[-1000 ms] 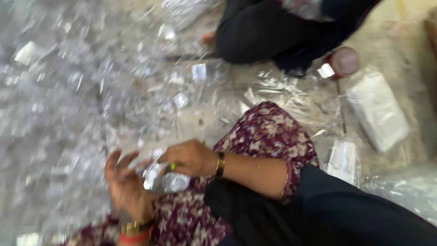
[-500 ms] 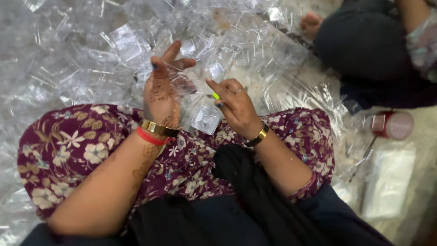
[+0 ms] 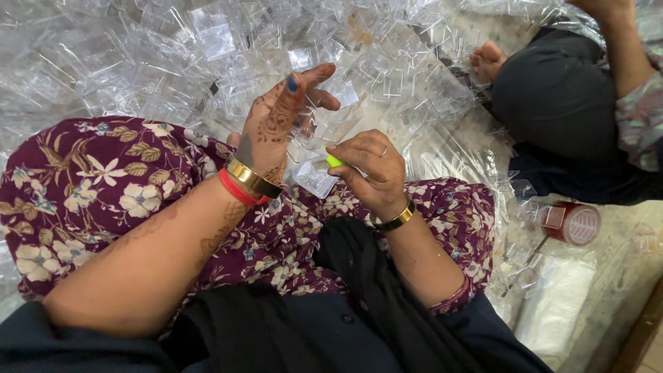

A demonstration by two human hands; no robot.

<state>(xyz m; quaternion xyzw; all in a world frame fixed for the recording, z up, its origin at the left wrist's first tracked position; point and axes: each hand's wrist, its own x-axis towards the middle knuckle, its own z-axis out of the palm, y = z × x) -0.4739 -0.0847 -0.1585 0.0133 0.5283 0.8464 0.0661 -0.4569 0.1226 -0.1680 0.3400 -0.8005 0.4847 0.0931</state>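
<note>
At the far left a heap of clear plastic casings covers the floor and spreads across the top of the view, the pieces lying over one another so that single ones are hard to tell apart. Below it lies the person's knee in maroon flowered cloth, and the left forearm crosses it toward the middle. The left hand is raised with its back to the camera, fingers loosely spread and half curled, patterned with henna; it seems to hold a clear casing against its palm, though the hand hides most of that piece. A gold bangle and a red band sit touching at the wrist. Just to the right and a little lower, the right hand is curled, its fingers pinching a small bright green piece and pressed on a small clear plastic case that lies between the two hands, over the lap. A dark bangle circles the right wrist. Farther right, another person's bare foot and dark trousers rest on the casings. Near the right edge, a red-lidded jar lies on its side, with a white packet below it.
</note>
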